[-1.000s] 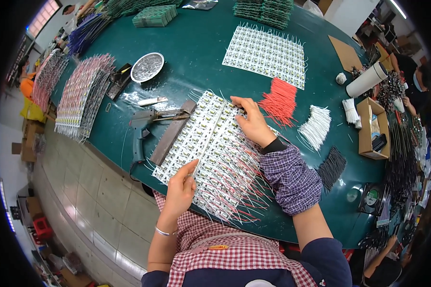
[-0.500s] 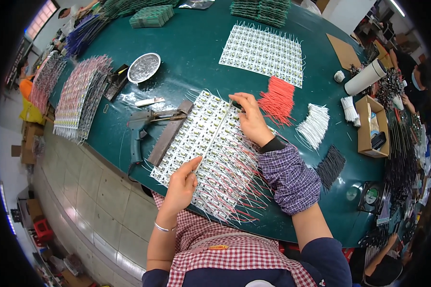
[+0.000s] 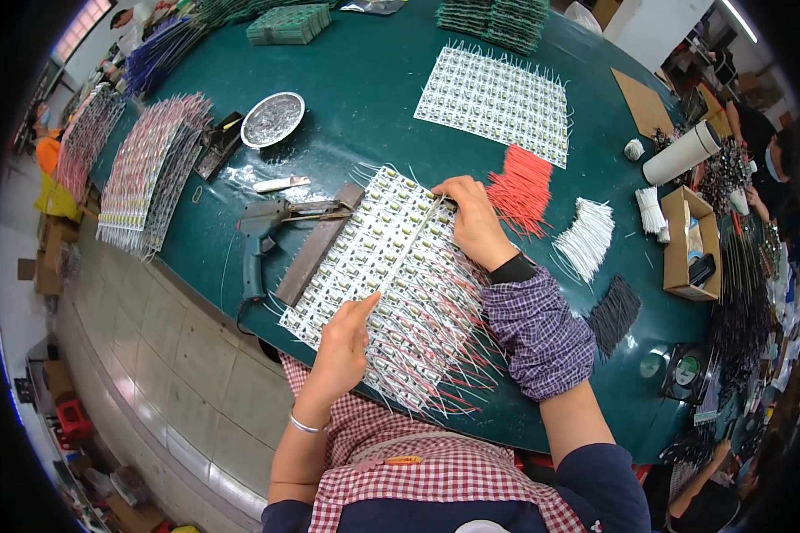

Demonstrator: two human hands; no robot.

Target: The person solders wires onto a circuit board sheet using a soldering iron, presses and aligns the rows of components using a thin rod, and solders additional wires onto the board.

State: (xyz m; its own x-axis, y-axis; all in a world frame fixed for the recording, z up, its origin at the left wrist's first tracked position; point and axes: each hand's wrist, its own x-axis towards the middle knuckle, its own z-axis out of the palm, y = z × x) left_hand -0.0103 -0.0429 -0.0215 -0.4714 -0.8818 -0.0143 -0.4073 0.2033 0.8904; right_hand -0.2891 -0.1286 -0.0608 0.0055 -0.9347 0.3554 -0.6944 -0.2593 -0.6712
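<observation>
A white panel of small circuit boards (image 3: 351, 253) lies tilted on the green table, with rows of yellowish parts. Thin white and red wires (image 3: 453, 333) fan out over its right side. My left hand (image 3: 342, 351) rests at the panel's near part, index finger stretched out and touching it, the other fingers curled, nothing visible in them. Over the panel's far right edge, my right hand (image 3: 477, 222) has its fingertips pinched together; a small dark thing shows under them, too hidden to name. From there a thin pale line runs across the panel toward my left index finger.
A brown bar (image 3: 316, 253) lies along the panel's left edge, beside a soldering gun (image 3: 256, 249). Beyond is a metal bowl (image 3: 272, 120). Red (image 3: 520, 191), white (image 3: 585, 240) and black wire bundles (image 3: 614, 315) lie right. Another board panel (image 3: 498, 98) sits farther back.
My right hand has shifted slightly toward the near right, its fingers drawn more closely together. The left index finger now points straighter along the panel. The whole view has moved a little.
</observation>
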